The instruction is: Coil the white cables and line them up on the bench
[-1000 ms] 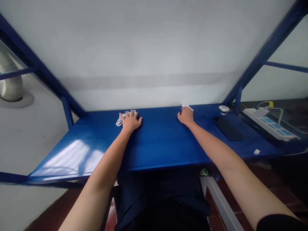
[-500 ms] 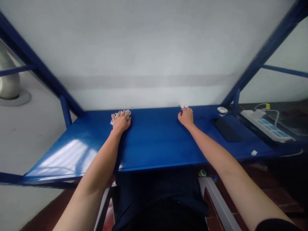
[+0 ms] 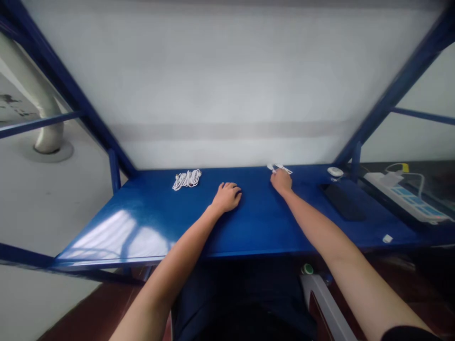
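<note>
Cable bundle [image 3: 186, 180], white and loosely looped, is lying on the blue surface [image 3: 256, 232], out to the left of your left hand [image 3: 227, 197] and a little farther from you, well apart from your fingers! That left hand is showing its back to us, palm down, fingers loosely curved and open, bare surface all round it. Over to your right hand [image 3: 281, 181], and its fingers are touching the white cord [image 3: 280, 167], which is poking out just beyond the fingertips, near the wall [image 3: 227, 154]; they're curling toward it, but whether they're gripping it, you can't tell from this angle. Right of that hand, a white case [image 3: 334, 172] is resting near the back edge, and a dark phone [image 3: 341, 202] is lying flat, closer to you. Farther right of the same hand, a power strip [image 3: 408, 196] is sitting with a plug in it.
</note>
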Tool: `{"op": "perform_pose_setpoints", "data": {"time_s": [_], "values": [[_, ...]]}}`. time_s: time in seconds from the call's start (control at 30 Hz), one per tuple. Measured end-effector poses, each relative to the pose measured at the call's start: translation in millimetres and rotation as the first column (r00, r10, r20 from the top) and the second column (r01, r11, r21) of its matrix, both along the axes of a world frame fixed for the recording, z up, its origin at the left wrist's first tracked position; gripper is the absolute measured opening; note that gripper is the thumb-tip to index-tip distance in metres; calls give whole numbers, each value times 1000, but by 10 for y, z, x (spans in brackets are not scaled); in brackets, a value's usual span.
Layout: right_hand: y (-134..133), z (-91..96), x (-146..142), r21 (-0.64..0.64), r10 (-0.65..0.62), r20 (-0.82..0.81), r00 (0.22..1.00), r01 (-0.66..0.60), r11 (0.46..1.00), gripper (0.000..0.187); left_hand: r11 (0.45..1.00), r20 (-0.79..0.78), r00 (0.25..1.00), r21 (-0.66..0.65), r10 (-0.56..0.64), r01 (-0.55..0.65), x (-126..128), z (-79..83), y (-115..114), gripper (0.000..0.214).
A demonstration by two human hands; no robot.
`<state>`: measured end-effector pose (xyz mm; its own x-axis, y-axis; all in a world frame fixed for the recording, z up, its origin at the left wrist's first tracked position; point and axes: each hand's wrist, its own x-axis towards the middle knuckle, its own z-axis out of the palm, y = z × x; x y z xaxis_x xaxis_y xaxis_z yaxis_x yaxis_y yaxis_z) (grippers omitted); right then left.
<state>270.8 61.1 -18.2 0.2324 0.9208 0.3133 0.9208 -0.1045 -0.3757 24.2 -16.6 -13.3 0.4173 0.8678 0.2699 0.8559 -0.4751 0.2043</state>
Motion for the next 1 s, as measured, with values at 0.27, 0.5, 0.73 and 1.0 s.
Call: {"op": "perform_pose_setpoints", "data": {"time_s": [0.27,0.5,0.73,1.0], "values": [[-592,-102,-630,158,367,-752,548,-390,907,35,972,573,819,-212,39,102,177,-35,191,40],[-820,27,-786,217,493,-754,433,-544,810,32,894,836,534,-330,127,304,9,-74,123,50],[-798,101,-650,259,517,-736,436,-525,811,28,886,836,538,-326,107,329,29,4,65,46],[-733,53,-622,143,341,-914,220,-610,779,29,882,865,496,-286,70,374,1,-51,88,42]]}}
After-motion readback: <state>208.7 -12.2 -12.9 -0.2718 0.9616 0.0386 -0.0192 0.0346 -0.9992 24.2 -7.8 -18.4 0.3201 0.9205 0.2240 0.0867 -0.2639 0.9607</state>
